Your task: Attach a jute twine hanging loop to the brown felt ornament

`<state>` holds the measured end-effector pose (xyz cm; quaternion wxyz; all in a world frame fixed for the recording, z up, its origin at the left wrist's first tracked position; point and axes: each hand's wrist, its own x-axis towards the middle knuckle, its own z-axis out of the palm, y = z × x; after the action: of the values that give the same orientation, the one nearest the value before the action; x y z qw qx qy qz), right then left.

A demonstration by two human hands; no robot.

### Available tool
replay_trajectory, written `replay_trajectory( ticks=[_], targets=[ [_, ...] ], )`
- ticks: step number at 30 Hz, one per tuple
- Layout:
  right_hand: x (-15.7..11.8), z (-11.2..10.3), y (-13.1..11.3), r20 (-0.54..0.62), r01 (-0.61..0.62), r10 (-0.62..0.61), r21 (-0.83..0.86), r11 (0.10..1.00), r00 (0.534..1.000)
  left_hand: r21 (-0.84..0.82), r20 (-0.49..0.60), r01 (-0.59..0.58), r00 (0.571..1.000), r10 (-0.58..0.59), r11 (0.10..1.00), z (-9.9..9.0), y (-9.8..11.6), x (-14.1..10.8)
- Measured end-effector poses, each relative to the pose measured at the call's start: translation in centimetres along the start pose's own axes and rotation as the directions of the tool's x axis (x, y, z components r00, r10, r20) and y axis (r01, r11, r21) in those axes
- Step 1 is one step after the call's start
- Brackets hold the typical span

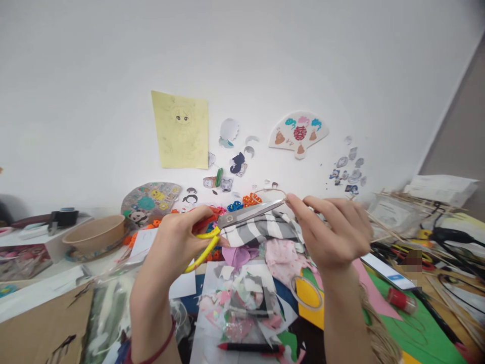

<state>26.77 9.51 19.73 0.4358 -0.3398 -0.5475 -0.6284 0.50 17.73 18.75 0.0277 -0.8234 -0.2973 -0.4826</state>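
your yellow-handled scissors [248,214] sit in your left hand [180,235], metal blades nearly together, angled slightly up toward your right fingertips [288,198]. you have thin tan twine [278,190] pinched there, arching above the blades; black-gray-white checked cloth [265,230] bunches just below.

Reads as one red double-happiness character (囍) [300,133], printed or stuck on white fan-shaped piece [287,133] on wall [242,60]. Possibly carries text on lit phone screen [387,271] too, but too small and blurred to read.
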Motion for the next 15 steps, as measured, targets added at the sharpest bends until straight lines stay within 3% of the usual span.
replay_trajectory(
  ticks=[7,15],
  targets=[
    [0.31,0.1,0.1,-0.033,0.063,-0.064,-0.03,0.998,0.997,-0.011,0.002,0.014,1.0,-0.014,1.0,0.04,-0.02,-0.08],
    [0.4,0.0,-0.03,-0.016,0.019,-0.019,-0.024,1.0,1.0,-0.015,0.009,0.01,1.0,-0.01,1.0,0.08,0.02,0.04]
  ],
)
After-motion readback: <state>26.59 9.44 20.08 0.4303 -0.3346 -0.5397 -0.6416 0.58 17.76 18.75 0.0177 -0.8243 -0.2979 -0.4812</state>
